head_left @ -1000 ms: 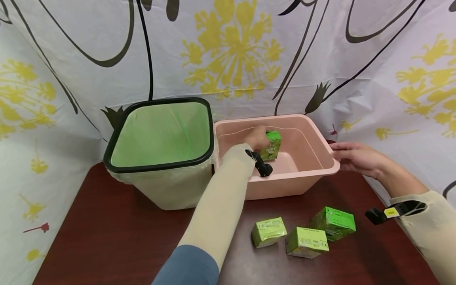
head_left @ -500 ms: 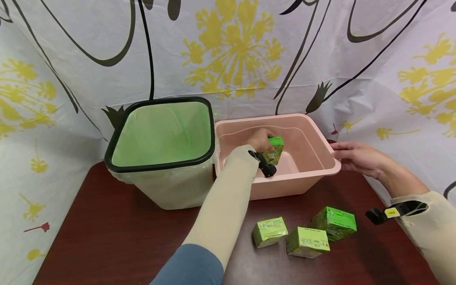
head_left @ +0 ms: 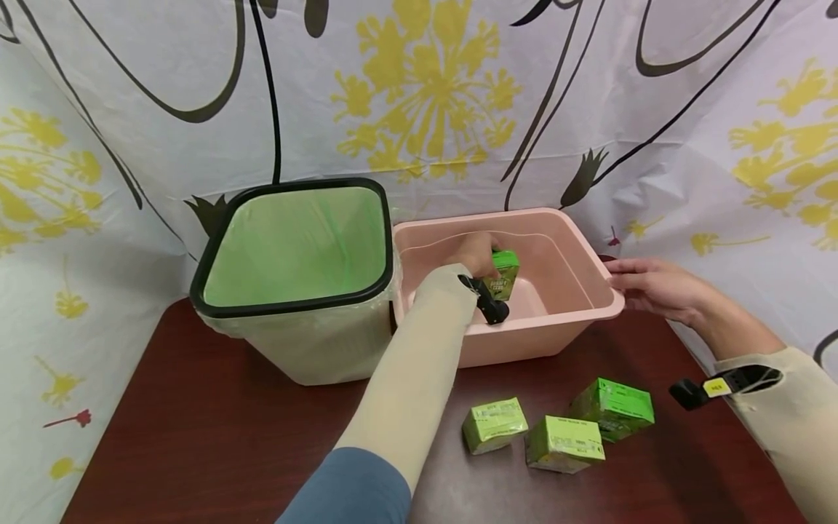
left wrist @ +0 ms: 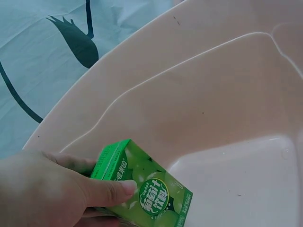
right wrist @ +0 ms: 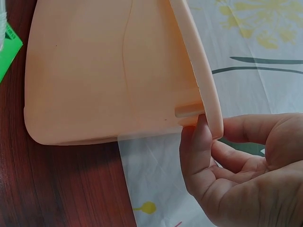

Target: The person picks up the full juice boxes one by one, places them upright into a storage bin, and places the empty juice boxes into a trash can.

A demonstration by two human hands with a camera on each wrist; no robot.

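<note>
My left hand [head_left: 476, 256] reaches into the pink plastic basin [head_left: 452, 354] and grips a green juice box [left wrist: 156, 189]. Its thumb lies across the printed front, while the other fingers are mostly hidden behind the carton. In the head view the juice box stands upright, low inside the basin. At the basin's right end, my right hand [right wrist: 241, 170] pinches the rim, with fingers on both sides of the lip. On the table in front are three more green cartons: a small one [head_left: 495, 426], one beside it [head_left: 566, 444] and a brighter one [head_left: 614, 409] behind.
Left of the basin stands a bin [head_left: 308, 349] with a black rim and a plastic liner, close against it. A flower-printed cloth [head_left: 432, 87] hangs behind and at both sides. The dark red-brown tabletop [head_left: 196, 437] spreads out in front.
Inside the basin, my left hand and the juice box have shifted slightly lower and toward me over the last second. The right hand has stayed at the rim.
</note>
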